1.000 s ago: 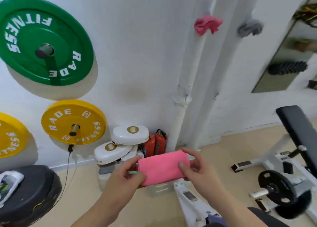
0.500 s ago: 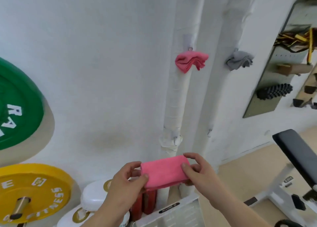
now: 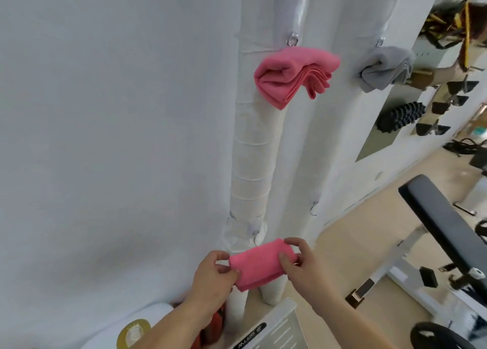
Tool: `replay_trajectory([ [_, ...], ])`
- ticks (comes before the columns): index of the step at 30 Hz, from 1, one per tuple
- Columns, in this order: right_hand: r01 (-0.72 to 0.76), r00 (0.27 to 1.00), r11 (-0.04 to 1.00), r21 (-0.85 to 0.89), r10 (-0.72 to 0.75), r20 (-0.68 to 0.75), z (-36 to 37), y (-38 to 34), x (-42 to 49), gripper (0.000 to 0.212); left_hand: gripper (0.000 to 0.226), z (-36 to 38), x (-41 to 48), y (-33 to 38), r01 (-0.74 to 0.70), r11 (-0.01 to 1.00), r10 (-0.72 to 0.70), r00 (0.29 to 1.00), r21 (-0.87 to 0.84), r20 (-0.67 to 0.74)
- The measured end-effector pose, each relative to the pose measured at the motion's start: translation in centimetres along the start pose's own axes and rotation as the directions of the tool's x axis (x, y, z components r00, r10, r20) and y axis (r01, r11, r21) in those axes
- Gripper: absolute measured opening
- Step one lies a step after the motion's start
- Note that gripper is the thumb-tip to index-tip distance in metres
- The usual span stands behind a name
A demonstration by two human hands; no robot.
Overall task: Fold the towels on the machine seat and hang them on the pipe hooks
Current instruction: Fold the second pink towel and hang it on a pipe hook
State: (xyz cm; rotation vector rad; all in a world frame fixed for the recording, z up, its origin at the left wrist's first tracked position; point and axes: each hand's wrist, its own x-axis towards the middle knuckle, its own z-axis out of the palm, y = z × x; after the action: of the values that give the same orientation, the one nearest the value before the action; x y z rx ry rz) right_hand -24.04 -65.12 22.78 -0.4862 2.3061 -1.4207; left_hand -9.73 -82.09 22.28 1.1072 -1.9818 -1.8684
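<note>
Folded pink towel (image 3: 259, 265): left hand (image 3: 213, 272) and right hand (image 3: 300, 267) are pinching its ends; loosening either pinch risks it unfolding before hooking.

Open air runs up the left wrapped pipe (image 3: 253, 164) from the held folded towel (image 3: 259, 267) to the hung pink towel (image 3: 290, 74), which juts out from it (the grey towel (image 3: 382, 69) does likewise on the right pipe (image 3: 319, 138)). That pipe's lower hook (image 3: 313, 208) is uncovered; a black bench pad (image 3: 445, 225) crowds the right.
</note>
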Motion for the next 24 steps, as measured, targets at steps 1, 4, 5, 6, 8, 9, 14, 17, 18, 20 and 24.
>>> replay_trajectory([
  [1,-0.008,1.0,1.0,-0.006,0.008,0.024,0.2,0.3,1.1,0.025,0.027,0.4,1.3,-0.2,0.014,1.0,-0.015,1.0,0.007,0.007],
  [4,-0.01,0.999,1.0,-0.023,0.011,0.05,0.7,0.7,4.6,0.027,0.023,1.8,4.8,-0.6,0.034,0.999,-0.034,0.999,0.027,-0.004],
  [5,-0.008,0.999,1.0,-0.028,0.01,0.053,0.8,0.8,5.7,0.028,0.023,2.3,5.9,-0.7,0.04,0.999,-0.04,0.999,0.028,-0.018],
  [6,-0.01,0.998,0.999,-0.034,0.012,0.058,0.9,1.1,6.9,0.029,0.024,2.8,6.8,-0.7,0.046,0.999,-0.045,0.998,0.029,-0.034],
  [8,-0.01,0.997,0.999,-0.049,0.014,0.082,0.9,1.8,9.1,0.032,0.024,3.8,8.4,-0.8,0.057,0.998,-0.054,0.996,0.04,-0.077],
  [9,-0.01,0.995,0.998,-0.056,0.015,0.094,1.0,2.2,10.1,0.033,0.025,4.3,9.2,-0.8,0.059,0.997,-0.054,0.994,0.05,-0.093],
  [14,-0.028,0.985,0.994,-0.107,0.046,0.167,1.4,4.9,14.0,0.032,0.028,6.2,12.3,-2.0,0.135,0.986,-0.118,0.979,0.094,-0.167],
  [17,-0.028,0.97,0.991,-0.129,0.058,0.235,2.2,6.5,15.4,0.036,0.026,7.0,12.9,-3.3,0.189,0.979,-0.165,0.956,0.079,-0.243],
  [18,-0.024,0.967,0.992,-0.121,0.054,0.249,2.5,6.7,15.9,0.036,0.024,7.2,13.1,-3.6,0.203,0.977,-0.181,0.948,0.061,-0.261],
  [20,-0.016,0.962,0.992,-0.126,0.05,0.269,3.0,7.1,16.9,0.035,0.022,7.4,13.5,-3.9,0.224,0.973,-0.197,0.93,0.054,-0.311],
  [24,0.044,0.963,0.926,-0.375,0.061,0.262,3.5,8.2,18.1,0.034,0.021,8.2,13.2,-4.3,0.147,0.919,-0.003,0.93,0.365,-0.367],
])
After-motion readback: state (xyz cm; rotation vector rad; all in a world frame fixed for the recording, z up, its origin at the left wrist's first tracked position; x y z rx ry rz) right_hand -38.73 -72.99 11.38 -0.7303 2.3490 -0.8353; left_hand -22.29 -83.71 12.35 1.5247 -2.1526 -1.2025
